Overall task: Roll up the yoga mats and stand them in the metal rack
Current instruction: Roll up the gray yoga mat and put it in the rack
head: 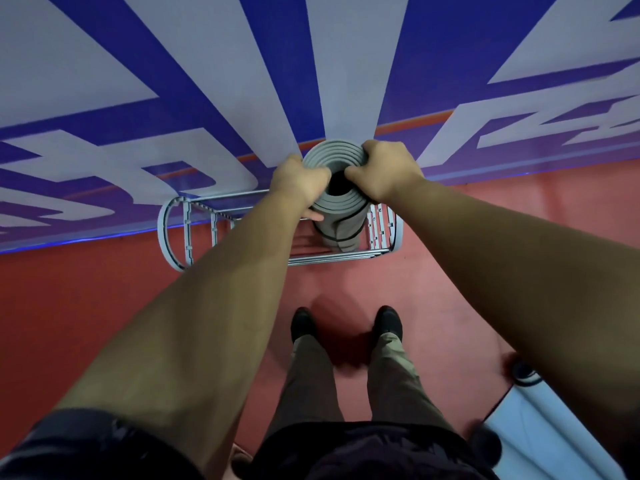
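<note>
Grey rolled yoga mat (pixel 337 202): upright in metal rack (pixel 173 233), right end; left hand (pixel 299 183), right hand (pixel 381 171) gripping top rim

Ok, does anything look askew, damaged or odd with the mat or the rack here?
Nothing stands out. The grey rolled mat stands upright in the right end of the metal rack, evenly coiled, with the left hand and right hand gripping its top. A pale mat lies on the floor at lower right.
</note>
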The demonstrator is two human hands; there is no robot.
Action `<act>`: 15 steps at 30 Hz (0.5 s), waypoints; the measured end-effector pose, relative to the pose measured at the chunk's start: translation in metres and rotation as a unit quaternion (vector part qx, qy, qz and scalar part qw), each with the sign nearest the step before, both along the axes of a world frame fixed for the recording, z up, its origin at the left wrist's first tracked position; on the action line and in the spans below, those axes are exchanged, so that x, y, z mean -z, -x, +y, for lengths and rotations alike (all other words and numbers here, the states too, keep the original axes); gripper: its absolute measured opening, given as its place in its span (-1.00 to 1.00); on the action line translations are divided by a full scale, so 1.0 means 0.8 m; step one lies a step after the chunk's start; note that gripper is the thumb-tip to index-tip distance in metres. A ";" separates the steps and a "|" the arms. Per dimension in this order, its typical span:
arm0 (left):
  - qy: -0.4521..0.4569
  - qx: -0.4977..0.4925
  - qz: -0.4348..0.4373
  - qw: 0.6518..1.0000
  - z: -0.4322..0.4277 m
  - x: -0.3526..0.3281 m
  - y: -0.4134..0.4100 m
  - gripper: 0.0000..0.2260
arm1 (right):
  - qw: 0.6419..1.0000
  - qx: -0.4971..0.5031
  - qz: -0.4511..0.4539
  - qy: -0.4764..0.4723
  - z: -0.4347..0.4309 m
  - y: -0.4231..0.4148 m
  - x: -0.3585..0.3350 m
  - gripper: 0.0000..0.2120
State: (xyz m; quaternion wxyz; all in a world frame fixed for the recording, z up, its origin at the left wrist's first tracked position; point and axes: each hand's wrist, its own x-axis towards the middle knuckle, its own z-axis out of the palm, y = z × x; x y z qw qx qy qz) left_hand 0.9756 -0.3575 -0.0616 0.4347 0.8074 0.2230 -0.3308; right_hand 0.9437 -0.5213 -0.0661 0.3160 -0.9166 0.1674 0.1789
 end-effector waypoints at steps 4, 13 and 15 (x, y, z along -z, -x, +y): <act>0.001 0.022 0.016 1.000 0.003 0.021 0.004 -0.62 | 1.000 -0.008 0.019 0.001 -0.001 0.007 0.016 -0.68; -0.070 0.090 -0.006 0.993 -0.020 0.108 0.031 -0.70 | 0.995 -0.016 0.096 -0.007 -0.018 0.029 0.095 -0.59; -0.095 0.125 -0.019 0.987 -0.026 0.124 0.032 -0.75 | 0.994 -0.007 0.105 -0.004 -0.023 0.033 0.108 -0.59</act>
